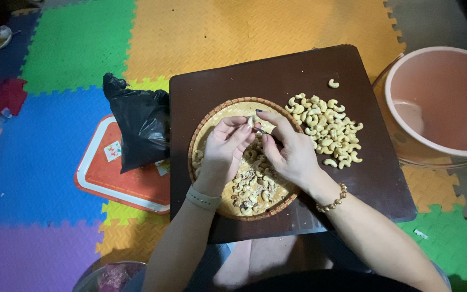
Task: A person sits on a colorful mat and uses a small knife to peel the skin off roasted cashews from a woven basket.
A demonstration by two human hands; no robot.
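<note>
Foam mat (55, 146) in coloured tiles covered the floor, with open room at far left and far centre. An orange tray (112, 181) lay left of the board, its right edge just under the board's left edge. A black bag (139, 127) sat on the tray's far right corner, touching the board.

The dark board (298, 70) was a low square; its far strip and near right corner were bare. A woven basket (217, 116) sat left of centre on it, near rim close to the board's near edge, holding unpeeled nuts and skins (252, 186).

The left hand (225, 148) came in from near, wrist angled up over the basket, fingers curled, thumb and fingertips pinching a cashew (250, 121) above the basket's far rim. The right hand (293, 148) met it from the right, wrist bent left, fingers clenched on a small blade (259, 130) touching that cashew; its handle was hidden. The cashew sat right between the two sets of fingertips.

A peeled pile (326, 130) lay just right of the basket, near the right hand, with one stray nut farther off. A pink tub (439, 103) stood off the board's right edge, nearly touching its far corner.
</note>
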